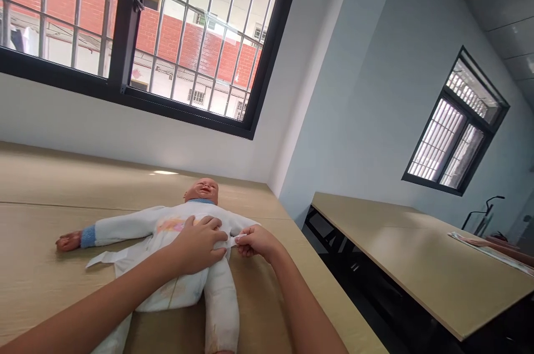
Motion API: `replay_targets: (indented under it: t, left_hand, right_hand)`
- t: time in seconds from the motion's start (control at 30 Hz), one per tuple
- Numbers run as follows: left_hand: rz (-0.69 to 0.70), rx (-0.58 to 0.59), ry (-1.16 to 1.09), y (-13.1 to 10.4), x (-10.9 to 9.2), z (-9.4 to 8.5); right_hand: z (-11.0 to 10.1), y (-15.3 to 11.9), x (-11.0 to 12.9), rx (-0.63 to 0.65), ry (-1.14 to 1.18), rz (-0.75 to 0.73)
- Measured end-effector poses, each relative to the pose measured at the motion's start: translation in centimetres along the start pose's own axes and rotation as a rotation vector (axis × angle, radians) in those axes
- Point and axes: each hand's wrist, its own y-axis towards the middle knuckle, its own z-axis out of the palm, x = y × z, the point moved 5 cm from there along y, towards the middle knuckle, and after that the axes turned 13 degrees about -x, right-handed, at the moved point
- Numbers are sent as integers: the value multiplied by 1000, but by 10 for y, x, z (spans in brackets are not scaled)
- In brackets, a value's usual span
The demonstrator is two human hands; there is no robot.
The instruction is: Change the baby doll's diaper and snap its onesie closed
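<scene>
One left hand (202,245) on round-headed doll (169,224); right hand (256,241) pinching white strip (232,241).

No readable txt, labels, nos. or signs in view.

Bright daylight through barred window (204,37), ceiling dim

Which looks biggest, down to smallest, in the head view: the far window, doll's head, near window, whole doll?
1. Near window, cut off by the picture's edge
2. Doll, partly hidden
3. Far window
4. Doll's head
</scene>
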Motion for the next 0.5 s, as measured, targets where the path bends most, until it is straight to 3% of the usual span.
replay_targets:
  t: [0.2,0.5]
  left_hand:
    - [78,19,58,-2,-6,0]
    - [82,41,111,-1,-11,-1]
  right_hand:
    - [4,0,1,37,48,-11]
    - [6,8,-4,86,61,-34]
